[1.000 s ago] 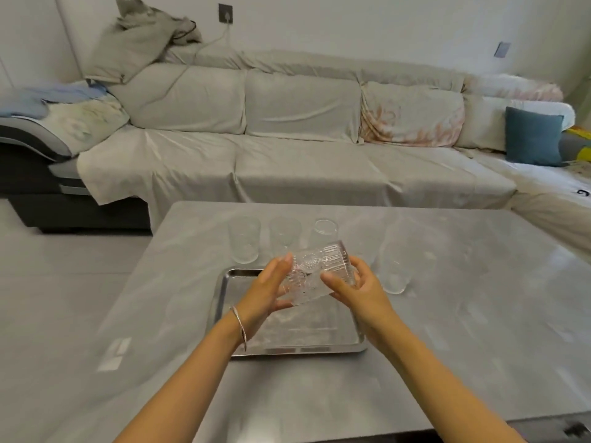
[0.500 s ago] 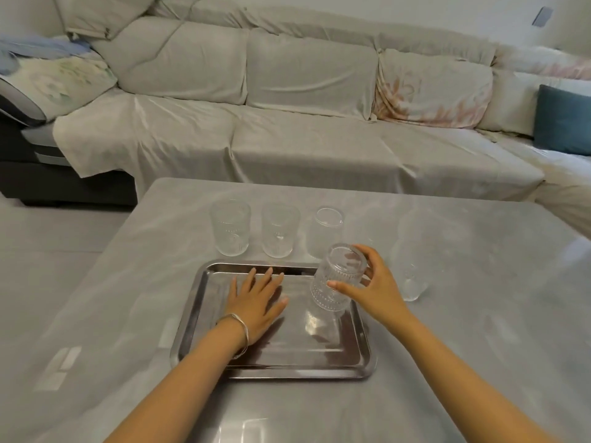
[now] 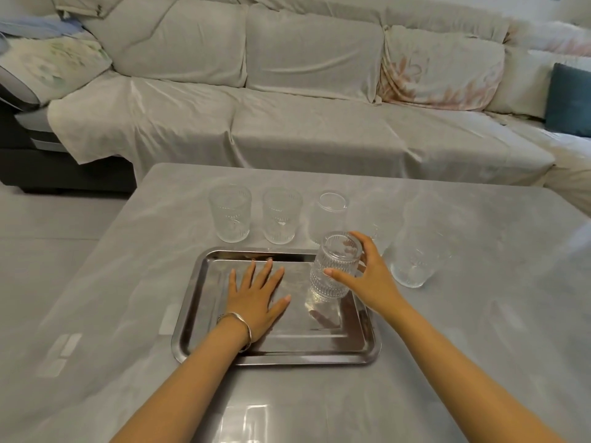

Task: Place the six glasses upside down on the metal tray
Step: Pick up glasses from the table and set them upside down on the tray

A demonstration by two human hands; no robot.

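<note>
- right hand [image 3: 371,279] wraps the ribbed glass [image 3: 334,270] — inverted, on the metal tray [image 3: 275,356], far right part.
- left hand [image 3: 256,298] flat on tray floor, fingers spread, holding nothing.
- glass: rigid, fragile, likely slick — ribs aid grip; take mid-wall, set down softly.
- other glasses [image 3: 230,215] wait upright on table beyond tray.

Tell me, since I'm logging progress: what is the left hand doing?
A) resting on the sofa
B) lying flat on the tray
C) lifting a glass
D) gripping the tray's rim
B: the left hand lies palm down, fingers spread, on the metal tray.
</note>
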